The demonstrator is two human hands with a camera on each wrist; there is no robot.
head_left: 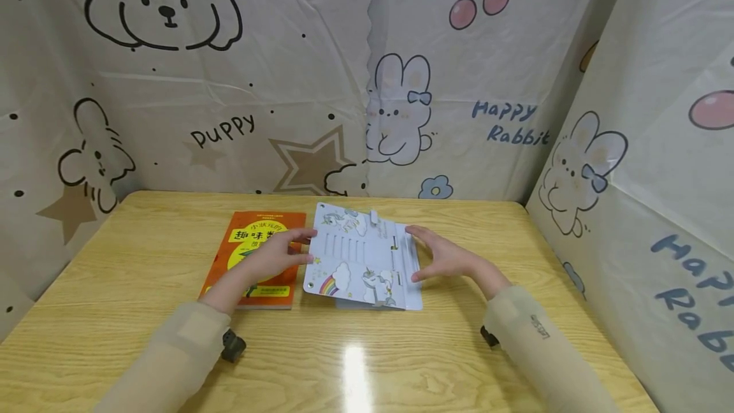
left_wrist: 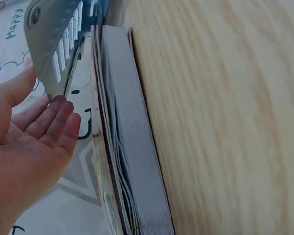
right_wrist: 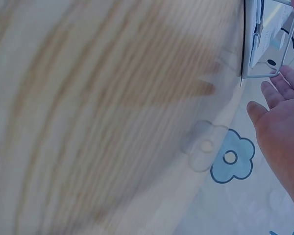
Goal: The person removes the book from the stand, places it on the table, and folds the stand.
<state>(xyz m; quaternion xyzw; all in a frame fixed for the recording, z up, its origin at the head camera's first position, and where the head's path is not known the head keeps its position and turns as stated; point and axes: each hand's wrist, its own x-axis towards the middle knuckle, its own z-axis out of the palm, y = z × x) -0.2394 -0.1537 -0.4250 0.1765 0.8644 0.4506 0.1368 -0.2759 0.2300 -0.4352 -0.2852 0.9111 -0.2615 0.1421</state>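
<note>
A white folding book stand [head_left: 355,253] printed with unicorns and a rainbow is held tilted over the table, its left side raised. Slots run across its panel, and small clips show on it. My left hand [head_left: 281,250] grips the panel's left edge, thumb on one face and fingers on the other in the left wrist view. My right hand [head_left: 450,255] holds the stand's right side, thumb and forefinger spread. In the right wrist view, its fingertips touch a thin wire frame [right_wrist: 262,76] of the stand. An orange book [head_left: 220,273] lies under my left forearm.
The wooden table [head_left: 447,362] runs out in front of me. Printed cloth [head_left: 321,81] with puppies and rabbits hangs behind it and along both sides. The book's page edges [left_wrist: 132,137] show close up in the left wrist view.
</note>
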